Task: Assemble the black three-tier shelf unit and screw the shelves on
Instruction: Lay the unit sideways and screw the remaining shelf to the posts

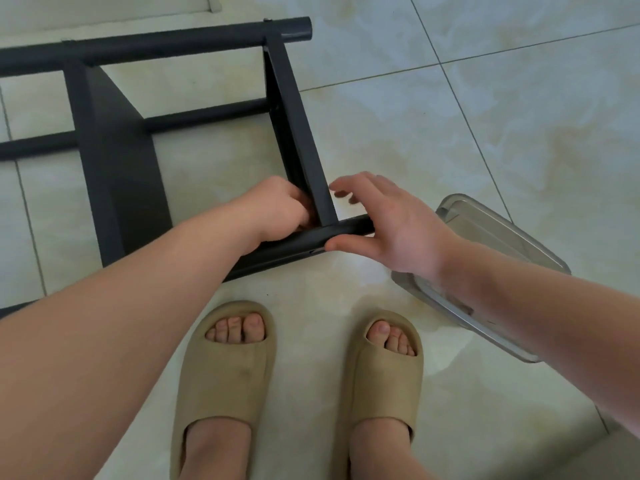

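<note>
One black shelf unit (117, 161), sideways: stiff, probably light. Left hand (280, 206) grips its near joint; right hand (391, 226) splayed, thumb on tube (287, 245).

Left hand (277, 206): knuckles up, fingers curled tight, tips tucked under and hidden, so can't tell what they pinch, if anything. Left forearm (138, 306) bare, runs in from lower left, wrist roughly straight. Right hand (391, 223): back facing up, fingers (349, 181) spread and loosely extended, thumb (346, 243) stretched out sideways toward the left hand. Right forearm (536, 313) bare, comes in from the right edge, wrist bent slightly. Hands just beside each other, not touching
</note>
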{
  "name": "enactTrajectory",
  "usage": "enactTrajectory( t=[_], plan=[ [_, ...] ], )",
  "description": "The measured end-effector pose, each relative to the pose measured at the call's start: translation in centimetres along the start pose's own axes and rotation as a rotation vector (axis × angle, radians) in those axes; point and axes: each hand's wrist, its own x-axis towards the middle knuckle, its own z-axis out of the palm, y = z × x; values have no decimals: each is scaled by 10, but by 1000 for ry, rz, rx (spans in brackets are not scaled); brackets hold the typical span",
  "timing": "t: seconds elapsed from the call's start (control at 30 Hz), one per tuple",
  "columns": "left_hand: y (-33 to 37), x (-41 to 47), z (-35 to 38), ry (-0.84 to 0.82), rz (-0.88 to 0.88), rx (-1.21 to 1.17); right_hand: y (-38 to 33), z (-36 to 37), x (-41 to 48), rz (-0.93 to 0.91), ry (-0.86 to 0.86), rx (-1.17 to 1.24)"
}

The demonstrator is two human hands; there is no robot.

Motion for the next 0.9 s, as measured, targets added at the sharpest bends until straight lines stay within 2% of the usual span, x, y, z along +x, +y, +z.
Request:
enactTrajectory(
  t=[0.13,0.3,0.5,0.73,0.9],
  plan=[
    [0,2,-2,-72,-20,18,10,-12,20,-198,-32,-293],
    [-6,6,-2,-138,-38,-125,11,-22,54,-313,-234,-498],
    [-8,11,-8,-208,-66,-349,13,-23,62,-326,-293,-571],
    [-3,11,-13,-379,-233,-425,11,-24,62,-333,-325,-622],
    [-4,16,-12,-387,-250,-435,11,-22,61,-344,-297,-639]
  ],
)
